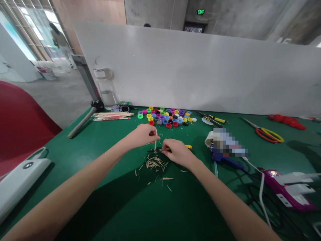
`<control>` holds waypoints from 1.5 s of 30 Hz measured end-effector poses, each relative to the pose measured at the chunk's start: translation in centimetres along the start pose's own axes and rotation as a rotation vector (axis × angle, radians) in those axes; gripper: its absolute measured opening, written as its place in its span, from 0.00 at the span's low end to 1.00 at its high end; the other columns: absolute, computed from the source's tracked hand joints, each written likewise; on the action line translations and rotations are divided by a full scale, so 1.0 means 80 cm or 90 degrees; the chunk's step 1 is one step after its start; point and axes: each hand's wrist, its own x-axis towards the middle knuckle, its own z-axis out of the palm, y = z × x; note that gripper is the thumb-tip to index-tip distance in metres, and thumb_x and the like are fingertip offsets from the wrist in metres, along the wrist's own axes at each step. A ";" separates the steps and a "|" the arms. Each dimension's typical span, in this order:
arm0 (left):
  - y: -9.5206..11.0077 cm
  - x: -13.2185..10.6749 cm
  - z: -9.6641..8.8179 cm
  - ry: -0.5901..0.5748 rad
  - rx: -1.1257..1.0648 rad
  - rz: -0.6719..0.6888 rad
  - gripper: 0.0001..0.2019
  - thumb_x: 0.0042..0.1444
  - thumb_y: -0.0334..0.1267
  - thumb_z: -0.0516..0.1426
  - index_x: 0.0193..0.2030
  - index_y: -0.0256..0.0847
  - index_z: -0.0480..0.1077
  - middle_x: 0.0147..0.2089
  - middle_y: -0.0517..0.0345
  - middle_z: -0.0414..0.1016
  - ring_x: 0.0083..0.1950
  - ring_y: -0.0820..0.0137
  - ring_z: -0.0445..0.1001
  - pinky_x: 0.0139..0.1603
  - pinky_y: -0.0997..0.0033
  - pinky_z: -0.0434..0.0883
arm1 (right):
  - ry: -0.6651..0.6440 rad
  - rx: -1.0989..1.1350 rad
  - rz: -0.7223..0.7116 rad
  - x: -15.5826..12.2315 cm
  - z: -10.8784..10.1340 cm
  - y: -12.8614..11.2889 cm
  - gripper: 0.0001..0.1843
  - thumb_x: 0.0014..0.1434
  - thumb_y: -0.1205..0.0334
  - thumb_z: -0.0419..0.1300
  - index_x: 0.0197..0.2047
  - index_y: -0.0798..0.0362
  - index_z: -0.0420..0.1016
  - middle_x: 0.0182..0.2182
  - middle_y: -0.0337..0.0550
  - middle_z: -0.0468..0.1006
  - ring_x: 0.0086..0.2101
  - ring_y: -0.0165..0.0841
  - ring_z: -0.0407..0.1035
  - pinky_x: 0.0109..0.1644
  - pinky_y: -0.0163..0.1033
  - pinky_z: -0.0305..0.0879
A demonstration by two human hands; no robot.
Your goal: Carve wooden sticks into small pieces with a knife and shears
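My left hand (141,136) is closed on a thin, pale wooden stick (155,144), held nearly upright with its lower end at the table. Just to its right, my right hand (179,153) grips a yellow-handled utility knife (189,146); its blade end points left toward the foot of the stick. Whether the blade touches the wood is too small to tell. Beneath both hands lies a loose heap of wood shavings (154,163), with a larger sliver (168,178) nearer me.
Colourful bottle caps (162,117) spread behind my hands. Wooden sticks (112,115) and a hammer (85,120) lie left. Right are pliers (213,120), scissors (265,132), a blue glue gun (225,159) and a purple power strip (286,190) with cables. A white board (195,70) stands behind.
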 end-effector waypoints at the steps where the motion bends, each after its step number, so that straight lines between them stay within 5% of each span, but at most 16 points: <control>1: 0.000 0.000 0.000 -0.002 -0.001 0.002 0.14 0.55 0.48 0.52 0.28 0.39 0.68 0.27 0.56 0.74 0.26 0.74 0.69 0.25 0.72 0.62 | -0.009 0.003 0.001 0.001 0.000 0.001 0.05 0.56 0.66 0.57 0.33 0.50 0.62 0.29 0.38 0.72 0.31 0.30 0.64 0.32 0.34 0.53; 11: 0.011 -0.005 0.000 -0.016 0.054 0.092 0.14 0.55 0.46 0.52 0.27 0.39 0.69 0.21 0.61 0.66 0.21 0.77 0.58 0.21 0.72 0.53 | -0.092 -0.004 0.008 0.015 -0.008 0.005 0.07 0.53 0.65 0.60 0.34 0.51 0.64 0.30 0.39 0.74 0.29 0.30 0.65 0.30 0.35 0.53; 17: 0.010 -0.007 -0.008 -0.084 0.055 0.149 0.13 0.58 0.40 0.49 0.32 0.40 0.73 0.25 0.60 0.69 0.22 0.77 0.58 0.24 0.73 0.56 | -0.093 0.024 0.004 0.017 -0.011 0.005 0.07 0.54 0.65 0.60 0.35 0.51 0.64 0.31 0.39 0.73 0.30 0.30 0.65 0.30 0.34 0.53; 23: -0.001 -0.004 -0.013 -0.123 -0.021 0.124 0.13 0.59 0.39 0.48 0.44 0.42 0.70 0.40 0.56 0.76 0.38 0.71 0.72 0.33 0.72 0.65 | -0.063 0.050 0.003 0.011 -0.007 0.005 0.07 0.53 0.66 0.59 0.34 0.51 0.63 0.30 0.37 0.73 0.29 0.29 0.64 0.30 0.35 0.53; 27: -0.009 -0.001 -0.007 -0.119 -0.109 0.090 0.14 0.59 0.37 0.47 0.53 0.43 0.59 0.40 0.55 0.77 0.44 0.69 0.74 0.38 0.69 0.68 | -0.002 0.039 -0.022 0.002 -0.005 0.003 0.06 0.55 0.66 0.58 0.32 0.50 0.63 0.29 0.36 0.71 0.31 0.29 0.63 0.31 0.34 0.54; 34: -0.013 0.001 -0.002 -0.082 -0.102 0.091 0.04 0.60 0.38 0.47 0.40 0.43 0.59 0.39 0.56 0.74 0.44 0.67 0.73 0.33 0.70 0.67 | 0.042 0.026 -0.030 -0.001 -0.005 0.002 0.05 0.56 0.66 0.57 0.32 0.50 0.62 0.28 0.36 0.70 0.30 0.28 0.62 0.32 0.34 0.54; 39: -0.006 0.000 -0.005 -0.023 -0.031 0.092 0.09 0.60 0.44 0.47 0.40 0.43 0.64 0.37 0.57 0.72 0.34 0.70 0.70 0.30 0.70 0.66 | 0.039 0.024 -0.030 0.001 -0.002 0.003 0.06 0.56 0.66 0.58 0.32 0.50 0.62 0.28 0.36 0.70 0.31 0.29 0.62 0.33 0.34 0.54; 45: -0.008 0.002 -0.004 0.000 -0.050 0.093 0.10 0.61 0.42 0.47 0.39 0.43 0.66 0.34 0.59 0.73 0.34 0.71 0.73 0.32 0.71 0.68 | 0.022 0.019 -0.038 -0.001 -0.002 -0.001 0.05 0.56 0.67 0.56 0.32 0.51 0.62 0.29 0.37 0.70 0.31 0.29 0.63 0.33 0.34 0.54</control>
